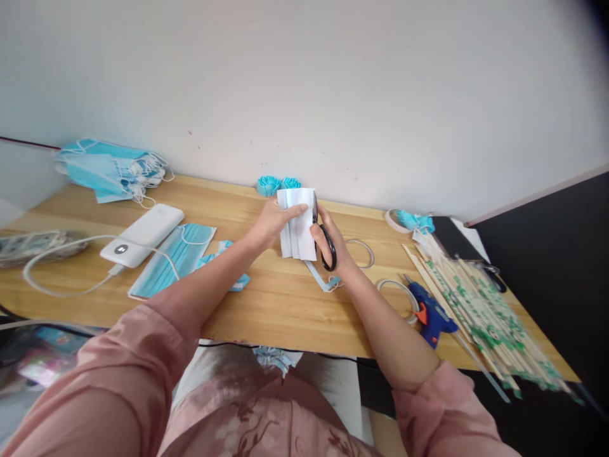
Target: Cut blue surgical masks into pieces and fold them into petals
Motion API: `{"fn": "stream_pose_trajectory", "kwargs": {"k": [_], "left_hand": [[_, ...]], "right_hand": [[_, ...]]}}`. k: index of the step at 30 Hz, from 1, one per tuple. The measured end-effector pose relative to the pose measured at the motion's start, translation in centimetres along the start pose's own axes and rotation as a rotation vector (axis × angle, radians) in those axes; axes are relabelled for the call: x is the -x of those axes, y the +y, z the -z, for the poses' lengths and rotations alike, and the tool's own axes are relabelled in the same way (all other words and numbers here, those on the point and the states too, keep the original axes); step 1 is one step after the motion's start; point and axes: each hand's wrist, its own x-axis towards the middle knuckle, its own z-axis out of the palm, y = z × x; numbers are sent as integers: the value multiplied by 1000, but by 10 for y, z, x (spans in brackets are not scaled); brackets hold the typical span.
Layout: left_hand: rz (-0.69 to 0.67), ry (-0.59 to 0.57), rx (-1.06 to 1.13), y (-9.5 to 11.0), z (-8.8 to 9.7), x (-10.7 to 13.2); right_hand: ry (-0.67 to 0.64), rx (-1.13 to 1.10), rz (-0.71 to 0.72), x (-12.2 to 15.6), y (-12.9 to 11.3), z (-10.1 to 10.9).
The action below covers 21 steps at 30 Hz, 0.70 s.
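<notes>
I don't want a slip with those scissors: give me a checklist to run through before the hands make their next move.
1. Left hand grips the pleated mask piece: ok, thumb across its front.
2. Right hand holds the scissors by the black handle: ok.
3. Left fingers behind the piece kept away from the scissors: cannot tell, the piece hides them.
4. Table just below the hands free of offcuts: not ok, a blue strip shows there.
5. Glue gun apart from both hands: ok, it lies off to the right.
</notes>
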Motion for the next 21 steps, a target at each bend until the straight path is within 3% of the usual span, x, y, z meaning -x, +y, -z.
{"fn": "stream_pose_trajectory", "kwargs": {"k": [21], "left_hand": [[28, 26, 25, 2, -2, 2]], "right_hand": [[108, 15, 25, 1, -1, 0]]}}
